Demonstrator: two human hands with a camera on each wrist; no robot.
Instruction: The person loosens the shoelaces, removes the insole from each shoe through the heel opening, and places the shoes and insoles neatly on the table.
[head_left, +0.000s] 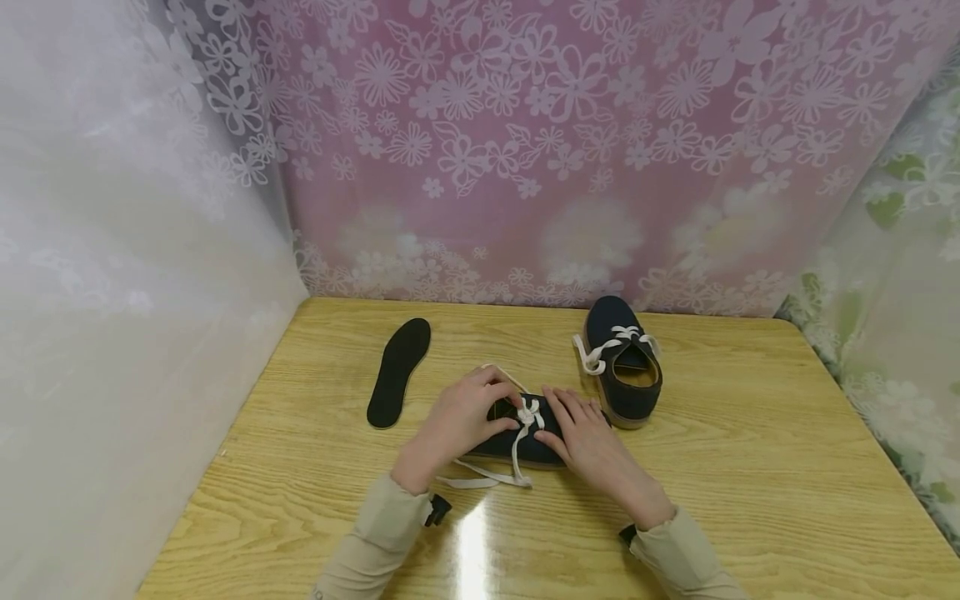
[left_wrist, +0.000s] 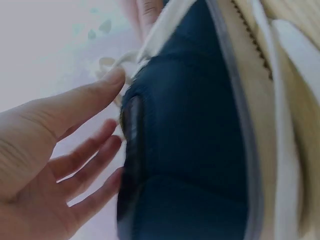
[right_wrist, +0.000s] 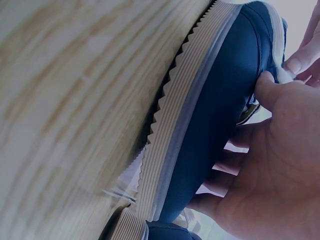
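Observation:
A dark navy sneaker [head_left: 525, 450] lies on the table with its toe to the right. White shoelaces [head_left: 528, 414] cross its front, and their loose ends trail onto the table at the near side. My left hand [head_left: 472, 408] is over the shoe's opening, thumb and forefinger pinching at the lace by the top eyelets. In the left wrist view the other left fingers [left_wrist: 92, 160] extend beside the collar. My right hand [head_left: 592, 442] rests over the toe part, fingers across the top and thumb on the near side, steadying the sneaker [right_wrist: 215, 115].
A matching sneaker [head_left: 633, 404] with white laces stands at the back right, toe away. A black insole [head_left: 397, 375] lies flat at the back left. The wooden table [head_left: 787, 467] is bordered by a pink floral curtain [head_left: 510, 167] behind and pale curtains on both sides.

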